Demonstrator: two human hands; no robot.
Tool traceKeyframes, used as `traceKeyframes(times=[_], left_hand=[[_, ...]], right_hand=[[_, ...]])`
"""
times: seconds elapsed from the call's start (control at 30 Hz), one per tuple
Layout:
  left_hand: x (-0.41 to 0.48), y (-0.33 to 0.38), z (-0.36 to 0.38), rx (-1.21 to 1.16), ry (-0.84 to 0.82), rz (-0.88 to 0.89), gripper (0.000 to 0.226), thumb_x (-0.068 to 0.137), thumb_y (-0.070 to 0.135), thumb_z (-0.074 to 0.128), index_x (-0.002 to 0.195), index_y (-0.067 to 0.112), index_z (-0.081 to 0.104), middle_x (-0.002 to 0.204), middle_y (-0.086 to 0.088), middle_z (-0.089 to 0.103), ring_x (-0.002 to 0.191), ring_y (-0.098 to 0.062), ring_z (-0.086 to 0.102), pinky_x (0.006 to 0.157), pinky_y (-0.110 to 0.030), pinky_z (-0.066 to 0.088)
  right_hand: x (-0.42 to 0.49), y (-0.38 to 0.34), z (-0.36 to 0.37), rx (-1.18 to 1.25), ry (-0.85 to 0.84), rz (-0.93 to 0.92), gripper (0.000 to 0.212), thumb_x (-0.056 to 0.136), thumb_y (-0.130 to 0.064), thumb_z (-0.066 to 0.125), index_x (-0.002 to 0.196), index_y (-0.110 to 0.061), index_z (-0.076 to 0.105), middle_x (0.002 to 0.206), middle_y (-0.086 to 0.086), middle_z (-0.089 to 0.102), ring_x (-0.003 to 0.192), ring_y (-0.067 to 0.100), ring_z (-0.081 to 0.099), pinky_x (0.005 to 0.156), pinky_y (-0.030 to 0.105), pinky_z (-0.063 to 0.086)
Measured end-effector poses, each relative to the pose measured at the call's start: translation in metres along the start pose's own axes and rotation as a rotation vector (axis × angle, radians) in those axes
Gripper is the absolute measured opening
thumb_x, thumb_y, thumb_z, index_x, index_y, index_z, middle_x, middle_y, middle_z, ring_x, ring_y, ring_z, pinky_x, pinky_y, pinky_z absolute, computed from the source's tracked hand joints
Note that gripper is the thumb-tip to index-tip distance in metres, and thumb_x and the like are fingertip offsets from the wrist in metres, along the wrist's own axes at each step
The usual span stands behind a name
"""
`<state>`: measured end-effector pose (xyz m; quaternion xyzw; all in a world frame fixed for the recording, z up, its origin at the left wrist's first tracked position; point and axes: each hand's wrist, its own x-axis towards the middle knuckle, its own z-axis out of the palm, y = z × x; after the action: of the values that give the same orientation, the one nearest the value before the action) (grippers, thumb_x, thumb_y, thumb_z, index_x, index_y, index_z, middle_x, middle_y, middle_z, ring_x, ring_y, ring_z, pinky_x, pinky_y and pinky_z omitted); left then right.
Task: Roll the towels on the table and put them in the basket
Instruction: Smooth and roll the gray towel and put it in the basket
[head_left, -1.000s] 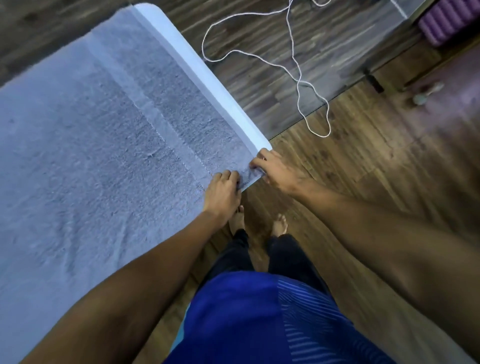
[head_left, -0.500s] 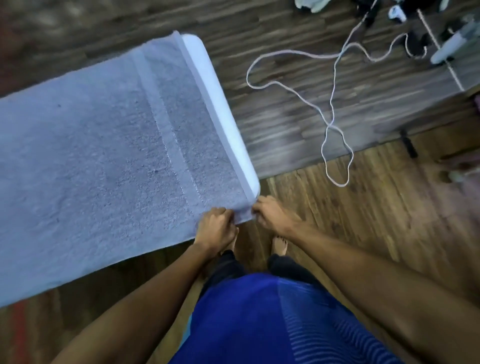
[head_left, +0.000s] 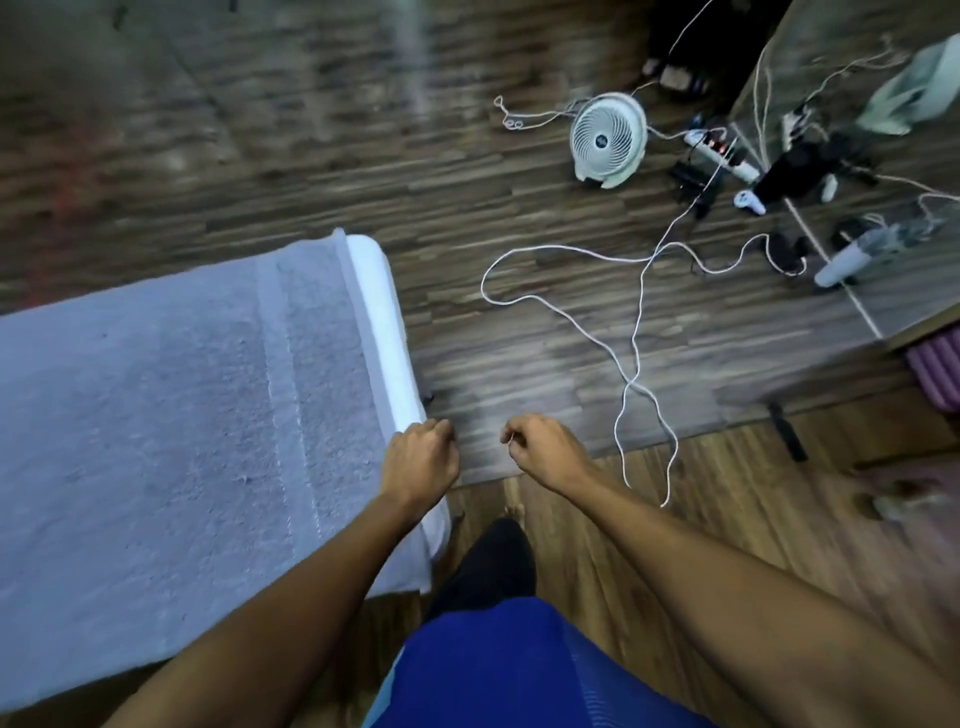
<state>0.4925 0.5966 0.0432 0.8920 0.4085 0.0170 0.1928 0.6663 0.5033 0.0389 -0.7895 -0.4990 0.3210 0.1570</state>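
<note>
A dark wooden floor (head_left: 311, 130) is filling most of the head view, and part of it is blurred. A big grey-blue towel (head_left: 156, 441) is lying flat and unrolled on the table (head_left: 384, 322) at the left. It is covering nearly the whole top, and only a white strip of the table is showing along the towel's right edge. The person is standing at the near right corner of the table, wearing a blue shirt (head_left: 498, 670), with both bare arms reaching forward.

A long white cable (head_left: 634, 332) is looping over the floor to the right of the table. Further away, a small white fan (head_left: 608, 137) is standing beside a power strip (head_left: 722, 153) and more tangled wires.

The left hand (head_left: 421, 460) is hovering over the white edge of the table, just beside the towel's hem, with fingers curled into a loose fist and gripping nothing that shows. The right hand (head_left: 543, 449) is hanging over the floor, apart from the table, with fingers also curled inward and carrying nothing.
</note>
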Motion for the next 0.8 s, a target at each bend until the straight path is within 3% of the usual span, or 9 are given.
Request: traceKeyframes(times=[0.2, 0.37, 0.63, 0.8], left_hand=[[0.115, 0.002, -0.011, -0.064, 0.089, -0.036, 0.009, 0.085, 0.021, 0.059, 0.09, 0.015, 0.064, 0.09, -0.003, 0.067, 0.08, -0.028, 0.062, 0.064, -0.037, 0.051], [0.172, -0.012, -0.025, -0.159, 0.17, -0.161, 0.005, 0.085, 0.018, 0.063, 0.088, 0.015, 0.064, 0.086, -0.002, 0.066, 0.076, -0.024, 0.061, 0.061, -0.032, 0.049], [0.159, -0.072, -0.042, -0.263, 0.389, -0.664, 0.007, 0.079, 0.016, 0.058, 0.082, 0.015, 0.064, 0.077, -0.002, 0.062, 0.076, -0.029, 0.06, 0.062, -0.036, 0.047], [0.1, -0.09, -0.014, -0.305, 0.511, -1.025, 0.015, 0.076, 0.022, 0.054, 0.083, 0.016, 0.065, 0.082, -0.006, 0.064, 0.08, -0.032, 0.062, 0.067, -0.038, 0.051]], right_hand=[[0.091, 0.023, -0.064, 0.04, 0.041, 0.092, 0.026, 0.084, -0.016, 0.051, 0.097, -0.025, 0.071, 0.1, 0.001, 0.072, 0.097, 0.023, 0.065, 0.078, 0.029, 0.05], [0.166, 0.013, -0.103, 0.005, -0.044, 0.06, 0.024, 0.081, -0.016, 0.052, 0.092, -0.024, 0.071, 0.093, -0.001, 0.073, 0.094, 0.021, 0.066, 0.081, 0.033, 0.053], [0.286, -0.074, -0.102, -0.218, -0.301, -0.294, 0.024, 0.09, -0.016, 0.049, 0.102, -0.022, 0.07, 0.092, 0.001, 0.07, 0.086, 0.021, 0.062, 0.069, 0.029, 0.045], [0.348, -0.132, -0.062, -0.37, -0.487, -0.61, 0.026, 0.083, -0.009, 0.052, 0.1, -0.018, 0.07, 0.101, 0.005, 0.071, 0.094, 0.024, 0.064, 0.077, 0.032, 0.048]])
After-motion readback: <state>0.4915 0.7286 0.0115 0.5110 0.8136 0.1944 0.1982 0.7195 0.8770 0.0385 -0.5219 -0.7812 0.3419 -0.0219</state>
